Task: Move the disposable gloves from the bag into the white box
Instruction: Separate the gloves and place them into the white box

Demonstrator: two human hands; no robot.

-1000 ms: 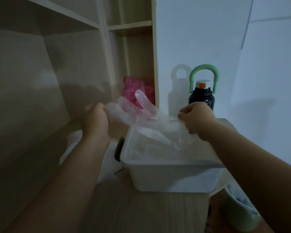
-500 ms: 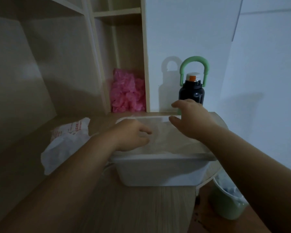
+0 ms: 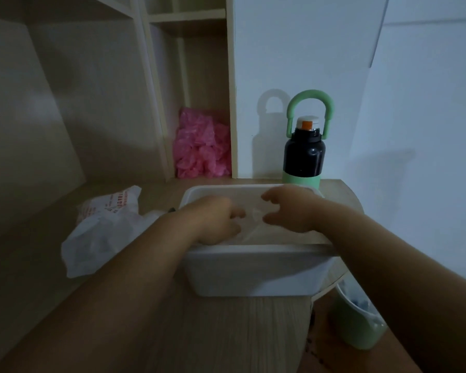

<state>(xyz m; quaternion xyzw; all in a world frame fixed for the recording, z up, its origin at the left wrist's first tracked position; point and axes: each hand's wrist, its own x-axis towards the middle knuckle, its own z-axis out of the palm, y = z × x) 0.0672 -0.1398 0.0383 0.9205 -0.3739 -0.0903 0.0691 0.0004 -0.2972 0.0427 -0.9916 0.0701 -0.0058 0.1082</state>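
The white box point(image 3: 253, 270) stands on the wooden desk near its right edge. Clear disposable gloves point(image 3: 253, 226) lie crumpled inside it, dim and hard to make out. My left hand point(image 3: 217, 220) is low inside the box and rests on the gloves with its fingers loosely bent. My right hand point(image 3: 288, 208) hovers just over the gloves, thumb and fingers spread apart and holding nothing. The white bag point(image 3: 105, 230) with red print lies slumped on the desk left of the box.
A black and green bottle point(image 3: 304, 154) with a loop handle stands behind the box against the wall. A pink plastic bundle point(image 3: 202, 149) fills a shelf niche. A green bin point(image 3: 358, 321) sits on the floor past the desk's right edge.
A second ago both hands held the gloves above the box. They have lowered them in; the right hand has let go and the left now lies on the pile.
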